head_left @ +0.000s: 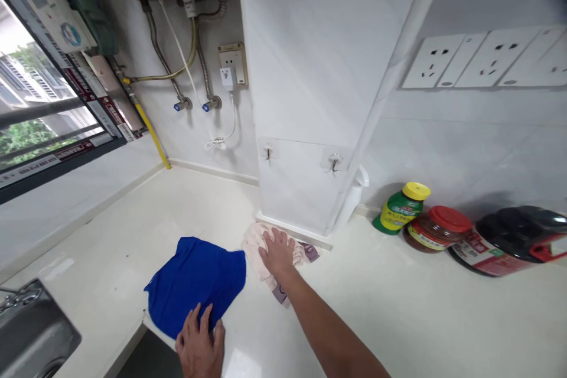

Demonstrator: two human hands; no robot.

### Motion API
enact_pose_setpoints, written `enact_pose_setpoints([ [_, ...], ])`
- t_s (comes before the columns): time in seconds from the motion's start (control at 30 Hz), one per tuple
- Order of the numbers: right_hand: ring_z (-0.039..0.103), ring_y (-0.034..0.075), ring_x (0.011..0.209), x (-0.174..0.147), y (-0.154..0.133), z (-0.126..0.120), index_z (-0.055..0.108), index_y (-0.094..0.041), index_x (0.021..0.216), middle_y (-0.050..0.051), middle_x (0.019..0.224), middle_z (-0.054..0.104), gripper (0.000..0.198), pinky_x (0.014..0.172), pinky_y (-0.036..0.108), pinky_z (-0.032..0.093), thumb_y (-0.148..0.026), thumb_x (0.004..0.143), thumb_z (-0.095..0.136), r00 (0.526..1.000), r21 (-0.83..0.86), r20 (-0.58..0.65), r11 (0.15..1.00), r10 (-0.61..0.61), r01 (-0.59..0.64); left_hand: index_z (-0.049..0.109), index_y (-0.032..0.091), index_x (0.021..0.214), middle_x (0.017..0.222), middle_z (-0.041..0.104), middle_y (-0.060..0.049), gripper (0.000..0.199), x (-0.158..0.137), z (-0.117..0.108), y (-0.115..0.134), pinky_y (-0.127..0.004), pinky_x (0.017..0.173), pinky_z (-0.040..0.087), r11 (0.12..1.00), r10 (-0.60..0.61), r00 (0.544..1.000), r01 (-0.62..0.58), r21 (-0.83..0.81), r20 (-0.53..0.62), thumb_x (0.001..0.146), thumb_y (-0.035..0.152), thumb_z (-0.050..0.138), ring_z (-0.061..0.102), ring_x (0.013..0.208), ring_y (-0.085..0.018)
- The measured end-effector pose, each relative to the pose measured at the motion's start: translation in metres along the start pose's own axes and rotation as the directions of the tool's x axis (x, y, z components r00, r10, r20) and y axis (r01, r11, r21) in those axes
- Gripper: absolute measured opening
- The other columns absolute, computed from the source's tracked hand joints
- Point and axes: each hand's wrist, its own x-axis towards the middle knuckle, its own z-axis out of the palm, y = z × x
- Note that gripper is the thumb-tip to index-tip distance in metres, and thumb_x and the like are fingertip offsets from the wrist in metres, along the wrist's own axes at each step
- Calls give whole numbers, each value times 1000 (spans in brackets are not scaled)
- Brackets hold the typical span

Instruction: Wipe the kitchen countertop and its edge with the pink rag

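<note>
My right hand (279, 253) lies flat with its fingers spread on a bunched pale pink cloth (254, 248). This cloth has purple-grey patches at its edges and sits against the foot of the white tiled pillar (301, 189). To its left a blue cloth (195, 280) is spread over the counter, its lower side near the front edge. My left hand (200, 342) is at the lower edge of the blue cloth, fingers apart, with the fingertips on or just by the fabric.
A green bottle with a yellow cap (401, 209), a red-lidded jar (437, 229) and a large dark jug (509, 242) stand along the right wall. A white bottle (353, 198) is beside the pillar. At lower left is a metal sink (38, 331). Hooks (335, 161) hang on the pillar.
</note>
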Motion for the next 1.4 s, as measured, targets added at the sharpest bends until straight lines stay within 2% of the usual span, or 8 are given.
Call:
enact_pose_setpoints([
  [0.17,10,40,152,-43,8,-3,50,-37,149,6,168,17,48,115,73,7,-47,102,52,997,-49,74,998,-32,36,68,23,124,140,62,-12,39,0,1,-2,-49,107,39,999,-11,1000,11,-43,1,98,37,44,51,136,-30],
  [0.37,15,40,152,-170,24,2,55,-38,145,4,167,21,46,118,72,7,-39,99,56,967,-18,21,967,-252,253,69,21,126,141,61,-14,43,0,-2,1,-52,109,38,995,-38,999,42,-95,39,101,37,39,49,137,-32],
  [0.57,8,40,153,-244,-18,6,54,-37,144,2,168,15,52,120,72,-4,-33,93,62,902,125,135,910,-410,395,69,23,129,146,59,-13,44,2,-10,4,-55,113,34,978,-73,989,95,-184,127,100,38,39,44,142,-32],
  [0.8,2,37,154,-224,-79,15,58,-28,138,5,168,18,46,122,69,0,-39,94,63,821,257,239,849,-519,462,77,30,116,131,68,-8,45,24,-19,-21,-51,105,44,952,-74,959,149,-266,273,98,42,38,57,124,-29],
  [0.93,13,32,153,-188,-46,13,63,-33,133,1,165,29,37,123,65,2,-41,97,58,839,215,204,859,-504,464,78,32,114,127,68,-8,33,31,-21,-28,-47,96,48,964,-11,965,80,-254,263,90,41,57,57,120,-30],
  [1.07,17,32,152,-126,15,-6,60,-36,140,3,164,31,43,122,63,5,-34,97,56,959,-31,129,966,-252,257,76,30,117,128,65,-11,32,24,-18,-25,-46,94,47,972,23,978,27,-233,209,93,36,55,55,122,-31],
  [1.2,13,39,152,-76,59,-27,54,-33,148,7,167,23,46,118,69,8,-39,102,51,998,-197,46,979,-35,43,73,26,123,127,65,-13,35,15,-14,-21,-45,95,45,984,98,993,-85,-156,73,97,30,49,56,120,-31],
  [1.4,5,45,152,-110,38,-14,49,-32,151,12,168,16,60,115,75,4,-58,98,59,998,-165,57,986,-28,37,74,25,120,125,66,-13,34,16,-10,-24,-41,92,45,982,147,988,-140,-127,43,98,28,48,57,118,-30],
])
